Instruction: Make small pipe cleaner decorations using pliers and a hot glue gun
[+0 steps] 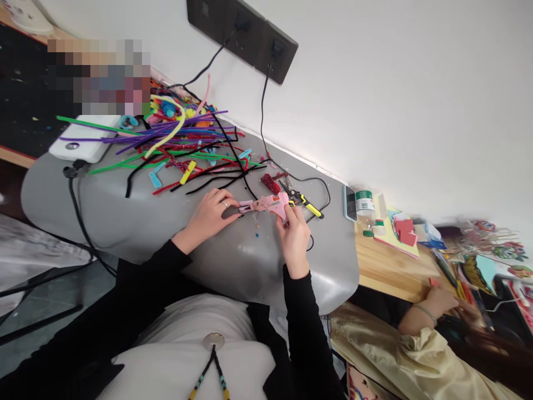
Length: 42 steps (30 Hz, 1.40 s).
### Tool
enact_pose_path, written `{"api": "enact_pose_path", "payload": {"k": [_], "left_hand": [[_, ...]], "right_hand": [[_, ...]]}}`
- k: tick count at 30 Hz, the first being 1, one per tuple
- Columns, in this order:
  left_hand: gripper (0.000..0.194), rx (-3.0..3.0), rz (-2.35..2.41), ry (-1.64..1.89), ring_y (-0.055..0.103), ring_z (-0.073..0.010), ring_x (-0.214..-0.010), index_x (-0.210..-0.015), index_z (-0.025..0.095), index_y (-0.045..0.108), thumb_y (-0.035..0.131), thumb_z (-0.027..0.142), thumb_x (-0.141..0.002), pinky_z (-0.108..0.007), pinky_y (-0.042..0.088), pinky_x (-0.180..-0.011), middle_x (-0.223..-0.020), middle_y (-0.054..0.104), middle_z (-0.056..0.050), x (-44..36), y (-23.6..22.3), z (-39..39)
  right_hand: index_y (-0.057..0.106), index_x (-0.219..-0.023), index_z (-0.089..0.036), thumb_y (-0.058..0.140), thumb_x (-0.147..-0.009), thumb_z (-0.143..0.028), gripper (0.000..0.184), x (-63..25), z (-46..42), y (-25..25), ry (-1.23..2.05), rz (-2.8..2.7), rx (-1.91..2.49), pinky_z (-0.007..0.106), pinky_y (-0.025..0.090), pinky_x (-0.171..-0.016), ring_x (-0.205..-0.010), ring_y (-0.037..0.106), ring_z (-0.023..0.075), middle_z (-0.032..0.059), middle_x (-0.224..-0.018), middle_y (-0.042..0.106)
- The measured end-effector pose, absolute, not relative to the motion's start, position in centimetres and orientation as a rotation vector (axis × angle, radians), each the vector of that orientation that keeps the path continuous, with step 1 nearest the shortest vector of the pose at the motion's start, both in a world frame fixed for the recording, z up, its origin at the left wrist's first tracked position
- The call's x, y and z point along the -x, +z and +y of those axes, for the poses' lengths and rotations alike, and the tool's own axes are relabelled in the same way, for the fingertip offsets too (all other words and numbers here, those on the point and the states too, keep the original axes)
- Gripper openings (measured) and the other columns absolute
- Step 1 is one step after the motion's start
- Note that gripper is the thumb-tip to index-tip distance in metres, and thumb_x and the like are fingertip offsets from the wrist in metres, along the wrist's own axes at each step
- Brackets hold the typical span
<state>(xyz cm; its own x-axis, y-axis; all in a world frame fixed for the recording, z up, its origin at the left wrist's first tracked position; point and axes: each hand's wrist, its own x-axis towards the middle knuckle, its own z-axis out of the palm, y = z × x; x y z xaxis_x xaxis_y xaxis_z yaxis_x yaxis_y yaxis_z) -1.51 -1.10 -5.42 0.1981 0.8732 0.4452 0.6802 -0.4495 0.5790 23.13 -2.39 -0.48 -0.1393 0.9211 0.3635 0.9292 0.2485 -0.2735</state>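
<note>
My right hand [295, 236] is closed round the handle of a pink glue gun [268, 204], which points left over the grey table [233, 261]. Opposite its nozzle, my left hand [212, 215] pinches a small bent piece of lavender pipe cleaner [245, 206]. The fingertips and the nozzle are very close; whether they touch I cannot tell. Right behind the glue gun lie yellow-and-black pliers [306, 203] and a dark red bundle [270, 183]. Black pipe cleaners [225, 176] reach toward my left hand from behind.
Purple pipe cleaners [166, 130] and other coloured ones heap at the back left, near a white power strip [85, 139]. A black cord runs up to the wall socket [277, 53]. A phone [350, 203] and bottle [365, 208] stand right. A co-worker's hand [441, 300] works farther right.
</note>
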Motion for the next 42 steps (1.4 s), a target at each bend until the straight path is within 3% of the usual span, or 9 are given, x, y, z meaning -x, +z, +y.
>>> {"api": "enact_pose_path", "payload": {"k": [10,42], "left_hand": [[0.018,-2.251,1.494,1.087,0.058,-0.0257,-0.098,-0.099,0.021,0.072,0.062,0.035,-0.098,-0.041,0.05,-0.089,-0.103,0.067,-0.009,1.6,-5.8,-1.0],[0.015,-2.213,1.478,1.094,0.058,-0.0261,-0.096,-0.098,0.022,0.072,0.063,0.034,-0.096,-0.042,0.051,-0.088,-0.102,0.067,-0.008,1.6,-6.0,-1.0]], "right_hand": [[0.069,-0.123,-0.019,0.047,-0.096,-0.02,0.034,-23.3,-2.3,-0.2,-0.028,-2.077,1.688,0.026,0.044,-0.063,-0.073,0.058,0.017,0.0088,-0.102,0.066],[0.069,-0.12,-0.02,0.048,-0.095,-0.023,0.033,-24.5,-1.8,0.3,-0.076,-2.041,1.805,0.025,0.034,-0.059,-0.073,0.054,0.0168,0.0065,-0.096,0.062]]}}
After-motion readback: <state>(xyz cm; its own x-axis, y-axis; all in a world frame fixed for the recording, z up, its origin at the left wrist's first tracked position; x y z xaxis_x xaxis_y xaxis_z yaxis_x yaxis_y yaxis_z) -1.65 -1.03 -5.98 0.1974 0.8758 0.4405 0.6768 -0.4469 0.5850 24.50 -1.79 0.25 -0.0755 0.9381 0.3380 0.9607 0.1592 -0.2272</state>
